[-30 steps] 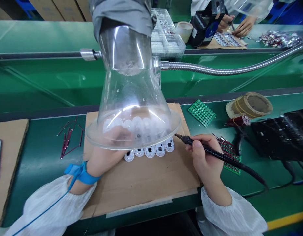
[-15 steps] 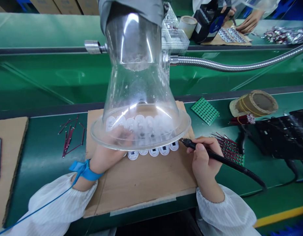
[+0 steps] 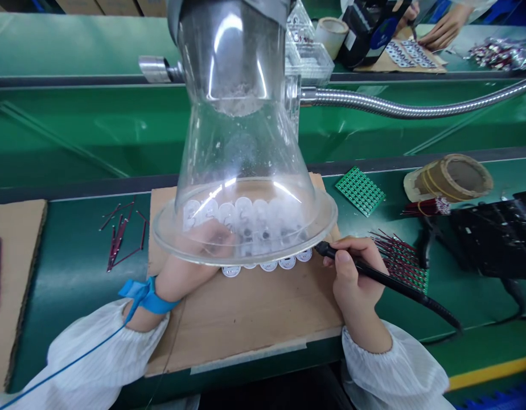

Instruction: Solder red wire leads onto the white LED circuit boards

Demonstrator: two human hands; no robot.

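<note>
Soldering iron [image 3: 374,277], slim black barrel, held pen-style in narrow pinch by right hand [image 3: 357,279], metal tip just beside white scalloped board row [image 3: 267,264] on corrugated cardboard sheet [image 3: 246,324]. Left hand [image 3: 188,267] reached to row under flared clear glass hood [image 3: 246,142], fingers blurred through glass, grip impossible to tell. Blue wrist strap [image 3: 147,296] around left wrist. Versus earlier frame: hood rim further over row, hiding more boards.
</note>
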